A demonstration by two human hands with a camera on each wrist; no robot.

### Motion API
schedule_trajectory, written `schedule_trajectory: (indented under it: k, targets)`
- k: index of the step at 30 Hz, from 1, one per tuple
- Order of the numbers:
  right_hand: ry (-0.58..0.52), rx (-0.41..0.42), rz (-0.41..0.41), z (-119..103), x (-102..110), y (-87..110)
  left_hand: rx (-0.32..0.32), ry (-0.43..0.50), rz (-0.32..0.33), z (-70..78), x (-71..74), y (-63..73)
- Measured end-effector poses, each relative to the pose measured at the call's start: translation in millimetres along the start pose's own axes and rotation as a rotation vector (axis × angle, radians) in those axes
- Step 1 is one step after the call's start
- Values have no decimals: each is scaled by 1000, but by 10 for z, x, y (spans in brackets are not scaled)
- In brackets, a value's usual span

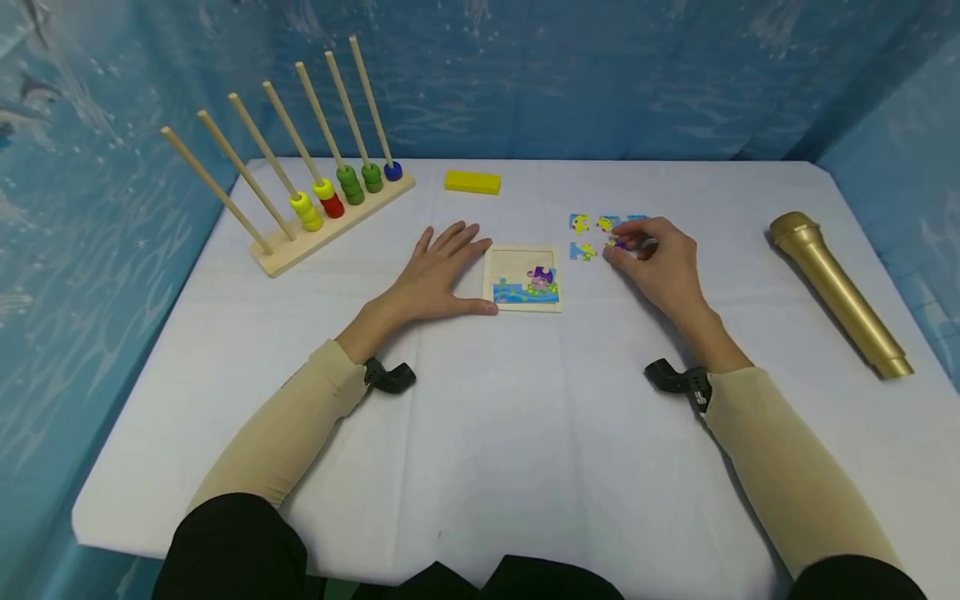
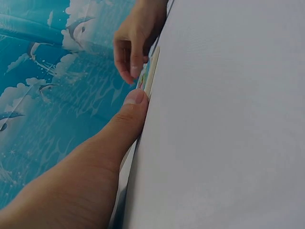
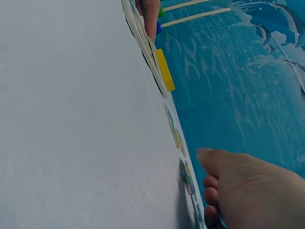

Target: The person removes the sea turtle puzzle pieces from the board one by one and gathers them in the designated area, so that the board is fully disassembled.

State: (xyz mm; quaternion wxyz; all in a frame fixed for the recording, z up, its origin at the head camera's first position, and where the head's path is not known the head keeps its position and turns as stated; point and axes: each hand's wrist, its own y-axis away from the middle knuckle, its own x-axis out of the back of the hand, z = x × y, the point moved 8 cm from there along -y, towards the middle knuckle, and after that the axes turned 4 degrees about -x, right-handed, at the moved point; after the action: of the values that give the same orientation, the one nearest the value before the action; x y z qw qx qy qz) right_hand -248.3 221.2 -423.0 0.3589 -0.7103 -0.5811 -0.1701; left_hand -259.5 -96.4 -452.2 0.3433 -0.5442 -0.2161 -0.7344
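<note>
A small wooden puzzle board (image 1: pixel 521 257) lies mid-table, with blue, purple and pink pieces fitted in its lower part. My left hand (image 1: pixel 442 279) is spread flat at its left side, with the thumb at the lower left corner and the index finger at the upper left corner. Right of the board lie several loose puzzle pieces (image 1: pixel 581 252) in yellow and blue. Over them is my right hand (image 1: pixel 656 262), thumb and index finger parted around a purple and yellow piece (image 1: pixel 617 243). In the right wrist view, the thumb (image 3: pixel 214 160) appears beside the loose pieces (image 3: pixel 187 177), with nothing visible against its tip.
At the back left stands a wooden counting rack (image 1: pixel 337 223) with upright pegs and coloured beads. A yellow block (image 1: pixel 472 182) lies near the back edge. To the right rests a gold microphone-shaped tube (image 1: pixel 843 296). Blue curtains (image 1: pixel 562 83) hang behind the white-covered table (image 1: pixel 495 442).
</note>
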Motion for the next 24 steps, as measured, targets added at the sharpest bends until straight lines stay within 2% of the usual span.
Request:
schedule_trajectory:
  k: [3,5,8,11,17,24]
  targets:
    - [-59,26,71,-77,21,23,0,-4,-2,13,0,10]
    - [-98,33,75,-148,-11,41,1,-8,1,16,3,14]
    - [-120,40,14,-268,-122,82,3,-8,6,24,13,14]
    - [-121,61,-80,-386,-258,142,6,-8,7,28,15,11]
    - [-90,149,-249,-581,-484,255,9,-2,2,32,8,11]
    - [-32,184,-289,-648,-525,287,1,10,12,45,29,12]
